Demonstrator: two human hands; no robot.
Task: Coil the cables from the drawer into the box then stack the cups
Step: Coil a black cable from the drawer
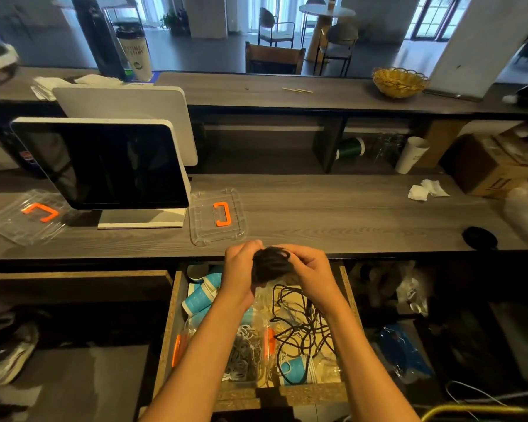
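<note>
Over the open drawer (177,315), our left hand (240,269) and right hand (310,269) curl around a black cable coil (270,264); its loose tail hangs into the drawer among blue cups (197,298) beside a clear box (241,354).

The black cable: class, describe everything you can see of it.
The black cable is thin and dark, partly wound into a tight bundle held above the open drawer. The left hand and right hand both grip the bundle. Its loose remainder hangs down and lies tangled in the drawer.
</note>
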